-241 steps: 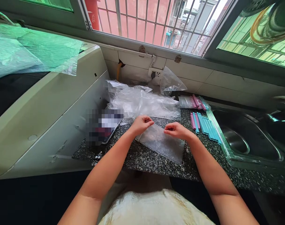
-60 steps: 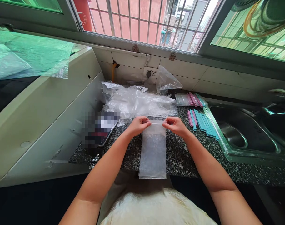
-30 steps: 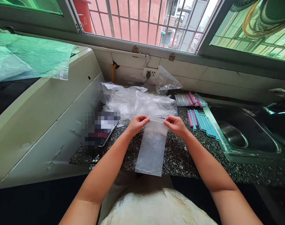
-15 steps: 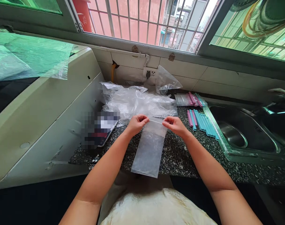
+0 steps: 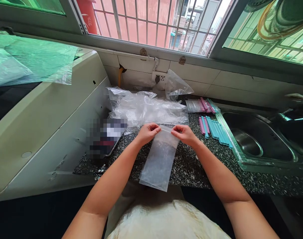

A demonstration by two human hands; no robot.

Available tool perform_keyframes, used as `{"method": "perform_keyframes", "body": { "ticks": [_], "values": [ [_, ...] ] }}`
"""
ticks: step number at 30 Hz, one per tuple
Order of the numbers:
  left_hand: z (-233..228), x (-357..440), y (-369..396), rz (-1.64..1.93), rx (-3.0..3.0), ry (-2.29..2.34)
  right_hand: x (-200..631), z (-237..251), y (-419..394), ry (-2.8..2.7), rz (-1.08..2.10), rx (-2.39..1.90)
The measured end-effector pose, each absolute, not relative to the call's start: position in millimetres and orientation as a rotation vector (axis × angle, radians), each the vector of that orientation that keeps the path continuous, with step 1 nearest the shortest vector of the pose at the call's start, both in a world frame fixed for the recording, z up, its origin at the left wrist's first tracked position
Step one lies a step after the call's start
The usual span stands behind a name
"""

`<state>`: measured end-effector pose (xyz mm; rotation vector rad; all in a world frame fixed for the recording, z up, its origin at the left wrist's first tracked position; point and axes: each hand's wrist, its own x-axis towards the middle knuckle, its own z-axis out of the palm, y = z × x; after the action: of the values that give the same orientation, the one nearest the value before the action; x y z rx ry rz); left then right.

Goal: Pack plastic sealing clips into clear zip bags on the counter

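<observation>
On my feed the barred window (image 5: pixel 141 23) spans the far side, above the speckled dark desk (image 5: pixel 191 171) in front of me. The steel sink (image 5: pixel 241 161) is set into its right part, and a wide heap of clear plastic (image 5: pixel 146 109) lies beyond my hands. The translucent bag (image 5: pixel 158 162) is between my two hands at its top and slants down toward me, its lower end reaching the near edge of the desk; I can't tell whether its underside touches the surface. My left hand (image 5: pixel 149 133) pinches the bag's top edge on the left, thumb against fingers, and my right hand (image 5: pixel 183 134) pinches it on the right, just beside. Left of the left hand sits a flat device (image 5: pixel 111 141), mostly pixelated. Pink and blue strips (image 5: pixel 217 131) lie in a row between my right hand and the sink.
</observation>
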<state>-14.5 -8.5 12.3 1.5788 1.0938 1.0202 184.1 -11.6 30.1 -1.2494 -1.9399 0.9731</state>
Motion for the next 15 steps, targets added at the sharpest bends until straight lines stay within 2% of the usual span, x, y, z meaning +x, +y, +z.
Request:
{"method": "perform_keyframes", "body": {
  "ticks": [15],
  "values": [
    [11.8, -13.7, -8.7, 0.975, 1.533, 1.057, 191.0, 27.3, -5.7, -1.82, 0.955, -1.234]
  ]
}}
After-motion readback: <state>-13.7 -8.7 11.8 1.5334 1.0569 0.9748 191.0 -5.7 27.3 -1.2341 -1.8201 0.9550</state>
